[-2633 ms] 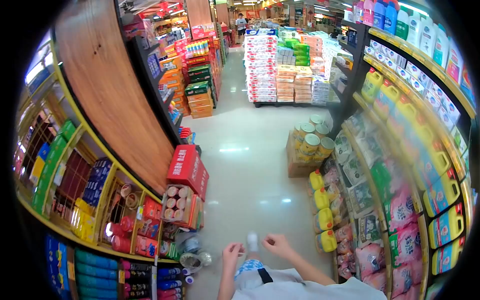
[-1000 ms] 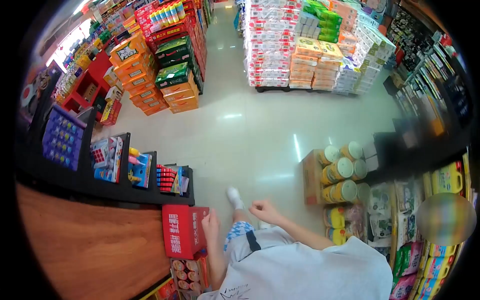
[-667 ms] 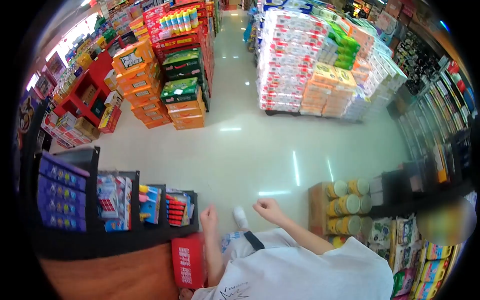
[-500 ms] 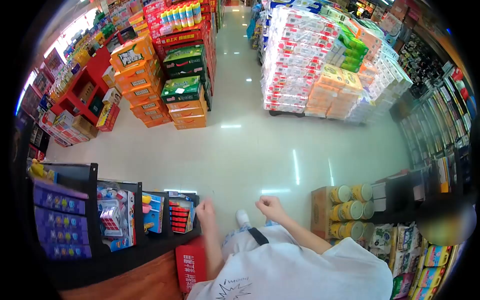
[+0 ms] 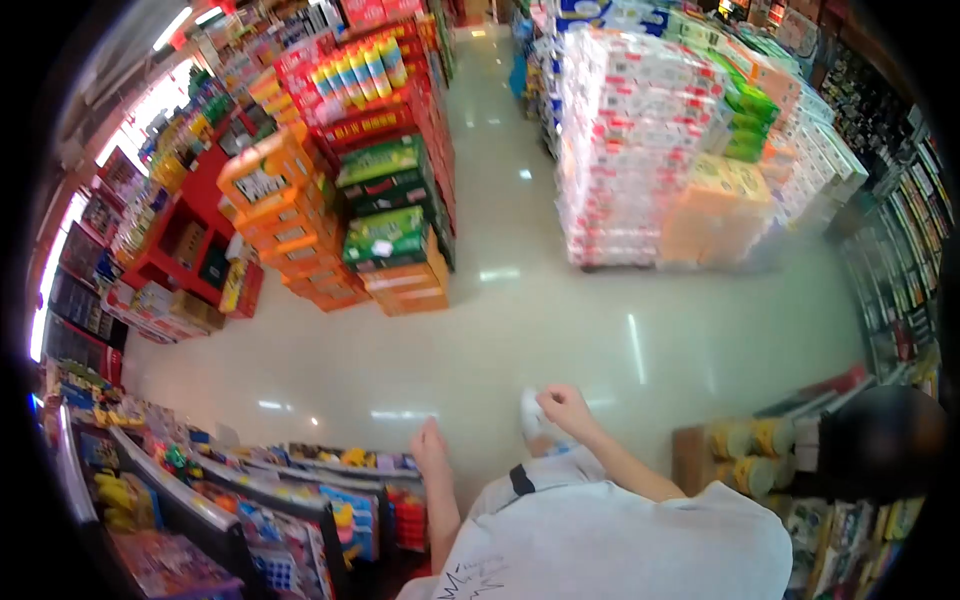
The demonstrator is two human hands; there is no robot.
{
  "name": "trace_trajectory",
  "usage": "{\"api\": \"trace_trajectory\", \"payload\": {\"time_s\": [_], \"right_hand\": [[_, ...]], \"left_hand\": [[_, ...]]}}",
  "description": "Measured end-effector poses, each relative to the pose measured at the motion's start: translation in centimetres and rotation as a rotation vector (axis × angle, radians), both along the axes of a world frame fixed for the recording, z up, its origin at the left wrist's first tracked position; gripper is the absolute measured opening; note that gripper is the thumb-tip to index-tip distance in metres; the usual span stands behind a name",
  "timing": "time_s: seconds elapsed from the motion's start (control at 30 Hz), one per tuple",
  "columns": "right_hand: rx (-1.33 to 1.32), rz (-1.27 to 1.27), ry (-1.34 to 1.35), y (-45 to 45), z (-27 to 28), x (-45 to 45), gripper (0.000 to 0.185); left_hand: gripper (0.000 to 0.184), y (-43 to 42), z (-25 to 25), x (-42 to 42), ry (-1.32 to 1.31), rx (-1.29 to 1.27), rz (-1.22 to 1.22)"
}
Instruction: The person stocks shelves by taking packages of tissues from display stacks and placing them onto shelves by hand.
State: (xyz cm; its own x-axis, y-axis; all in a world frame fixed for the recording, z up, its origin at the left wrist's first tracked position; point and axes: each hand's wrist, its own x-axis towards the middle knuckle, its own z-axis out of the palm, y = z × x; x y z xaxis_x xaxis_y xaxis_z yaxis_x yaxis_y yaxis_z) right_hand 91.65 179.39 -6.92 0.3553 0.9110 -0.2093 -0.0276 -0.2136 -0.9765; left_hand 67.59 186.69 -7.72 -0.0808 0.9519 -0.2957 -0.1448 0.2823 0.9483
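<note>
My left hand [image 5: 430, 446] hangs in front of me at the left, its fingers curled and somewhat blurred, with nothing seen in it. It is nearest to the toy shelf [image 5: 335, 515], apart from the packages there. My right hand [image 5: 563, 407] is in a loose fist in front of my waist, above my white shoe [image 5: 533, 408]. No object shows in that hand. The tiled floor [image 5: 480, 350] lies beyond both hands.
Orange cartons [image 5: 285, 215] and green boxes [image 5: 385, 240] are stacked ahead on the left. Plastic-wrapped tissue packs [image 5: 635, 150] form a tall stack ahead on the right, with an aisle [image 5: 500, 170] between. Yellow cans [image 5: 750, 475] stand at my right.
The shelf at my left has slid back and down in view, and its nearer rows of toys now show. The stacks ahead look closer. Both hands stay curled and appear slightly farther right.
</note>
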Motion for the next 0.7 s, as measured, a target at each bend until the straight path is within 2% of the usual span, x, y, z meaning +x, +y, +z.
{"api": "trace_trajectory", "payload": {"time_s": [0.07, 0.2, 0.3, 0.37, 0.47, 0.57, 0.7], "right_hand": [[0.041, -0.041, 0.077, 5.2, -0.1, 2.5, 0.032], [0.103, -0.035, 0.052, 15.4, 2.9, 6.6, 0.032], [0.125, 0.03, 0.146, 17.7, 2.0, 7.7, 0.031], [0.034, 0.048, 0.038, 18.8, 1.5, 9.0, 0.029], [0.034, 0.068, 0.033, 20.1, 1.1, 11.2, 0.029], [0.028, 0.009, 0.017, 22.5, -0.5, 13.3, 0.029], [0.021, -0.057, 0.053, 25.9, -0.6, 15.7, 0.029]], "left_hand": [[0.042, 4.4, 1.3, 2.0, 0.011, 0.053, 0.017], [0.037, 14.4, 5.0, 5.7, 0.005, 0.155, 0.0], [0.039, 17.6, 5.6, 8.8, 0.017, 0.138, -0.02], [0.04, 19.5, 5.0, 11.3, 0.026, 0.121, -0.115], [0.039, 22.4, 4.6, 14.2, 0.113, 0.014, -0.238], [0.038, 26.1, 3.8, 16.3, 0.188, 0.009, -0.256], [0.037, 30.7, 4.0, 19.5, 0.129, -0.005, -0.289]]}}
